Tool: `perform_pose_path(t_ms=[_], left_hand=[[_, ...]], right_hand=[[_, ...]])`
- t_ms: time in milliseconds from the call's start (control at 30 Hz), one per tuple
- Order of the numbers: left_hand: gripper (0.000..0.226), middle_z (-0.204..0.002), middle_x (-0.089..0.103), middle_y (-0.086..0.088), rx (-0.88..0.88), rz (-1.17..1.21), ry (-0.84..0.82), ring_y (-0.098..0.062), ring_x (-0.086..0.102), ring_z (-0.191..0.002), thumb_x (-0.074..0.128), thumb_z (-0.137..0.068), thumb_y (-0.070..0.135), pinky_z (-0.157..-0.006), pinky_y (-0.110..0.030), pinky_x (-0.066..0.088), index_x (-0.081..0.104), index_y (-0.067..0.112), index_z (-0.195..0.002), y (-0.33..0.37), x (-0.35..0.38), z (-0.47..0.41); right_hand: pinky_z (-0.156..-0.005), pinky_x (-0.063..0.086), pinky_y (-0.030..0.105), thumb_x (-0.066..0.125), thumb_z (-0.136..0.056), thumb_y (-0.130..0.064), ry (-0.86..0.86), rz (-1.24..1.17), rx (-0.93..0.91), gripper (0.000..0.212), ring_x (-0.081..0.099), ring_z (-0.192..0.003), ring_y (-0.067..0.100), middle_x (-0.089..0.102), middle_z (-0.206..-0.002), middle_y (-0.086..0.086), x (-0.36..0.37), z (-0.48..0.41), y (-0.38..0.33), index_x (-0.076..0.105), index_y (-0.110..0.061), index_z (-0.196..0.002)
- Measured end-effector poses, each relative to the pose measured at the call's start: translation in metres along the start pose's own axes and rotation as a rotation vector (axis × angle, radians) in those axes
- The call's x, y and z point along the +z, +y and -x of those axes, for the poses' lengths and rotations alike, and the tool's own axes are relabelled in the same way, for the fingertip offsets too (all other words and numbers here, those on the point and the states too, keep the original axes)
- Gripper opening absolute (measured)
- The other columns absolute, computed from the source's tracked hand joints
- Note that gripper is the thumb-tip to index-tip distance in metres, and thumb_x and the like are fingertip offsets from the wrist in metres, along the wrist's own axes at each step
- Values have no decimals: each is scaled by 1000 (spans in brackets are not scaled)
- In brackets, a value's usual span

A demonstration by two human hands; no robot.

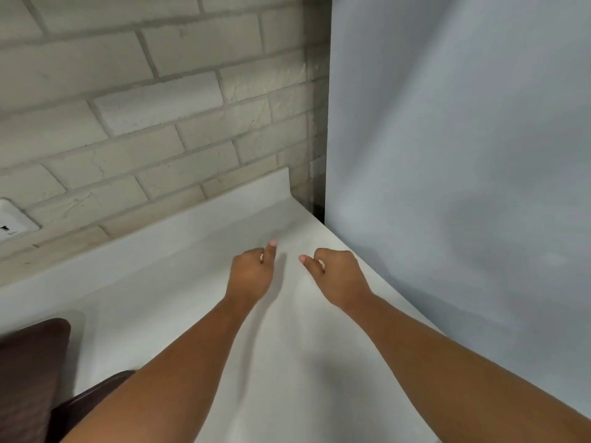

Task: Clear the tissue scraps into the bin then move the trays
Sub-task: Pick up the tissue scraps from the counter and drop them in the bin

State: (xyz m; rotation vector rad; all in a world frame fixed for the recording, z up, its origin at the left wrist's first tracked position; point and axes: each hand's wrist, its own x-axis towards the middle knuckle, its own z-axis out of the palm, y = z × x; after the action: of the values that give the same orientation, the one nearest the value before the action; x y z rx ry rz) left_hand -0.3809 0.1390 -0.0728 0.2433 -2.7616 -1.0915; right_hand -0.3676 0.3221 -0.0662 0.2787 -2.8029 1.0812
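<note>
White counter point(166, 282) runs along a brick wall point(144, 100), with dark brown trays point(32, 362) at its lower-left edge. Left hand point(249, 273) and right hand point(339, 276) rest on it, fingers curled, thumbs out. A white fleck shows by each thumb; can't tell if it's pinched tissue.

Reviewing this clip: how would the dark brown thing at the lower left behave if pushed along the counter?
The dark brown thing is probably stiff: its edge is straight and its corner cleanly rounded. It would likely slide rather than roll on the smooth white counter. Its weight is unclear, since most of it is out of frame.
</note>
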Motion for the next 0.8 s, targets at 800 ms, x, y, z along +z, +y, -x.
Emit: perform_pose_path(t_ms=[800], left_hand=[[57, -51, 35, 4, 69, 127, -379, -11, 32, -47, 25, -104, 46, -54, -27, 30, 30, 14, -58, 157, 78, 327]], right_hand=[[-50, 30, 35, 46, -101, -32, 224, -253, 170, 58, 33, -45, 14, 34, -45, -1, -178, 300, 90, 28, -17, -48]])
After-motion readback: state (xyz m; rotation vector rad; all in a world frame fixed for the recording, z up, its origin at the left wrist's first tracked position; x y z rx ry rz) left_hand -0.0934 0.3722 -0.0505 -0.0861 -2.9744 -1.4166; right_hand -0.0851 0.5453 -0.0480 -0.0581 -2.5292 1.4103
